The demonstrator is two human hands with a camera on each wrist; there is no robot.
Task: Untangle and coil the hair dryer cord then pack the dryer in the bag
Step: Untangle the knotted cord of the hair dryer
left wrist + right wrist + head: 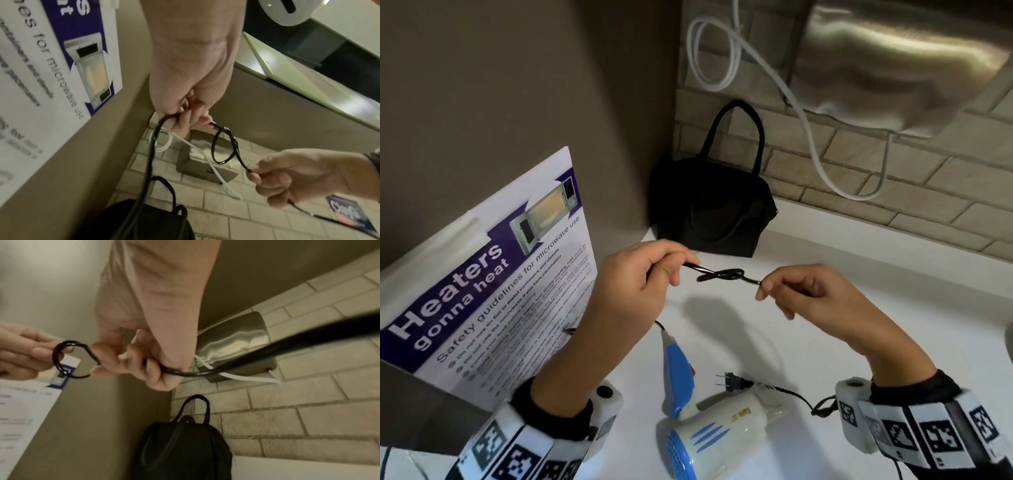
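Observation:
A white and blue hair dryer [722, 421] lies on the white counter [859, 329] near me, its two-pin plug [731, 382] beside it. Its thin black cord [722, 275] is held up between both hands with a small loop knotted in it. My left hand [650, 274] pinches the cord on the loop's left; my right hand [791, 291] pinches it on the right. The loop [225, 146] shows in the left wrist view and again, as the loop [71, 359], in the right wrist view. A black bag [714, 205] with handles stands in the back corner.
A microwave safety poster [489, 284] leans on the left wall. A steel wall unit [893, 65] with a white cable [808, 137] hangs above the counter on the tiled wall. More black cord [804, 401] trails by my right wrist.

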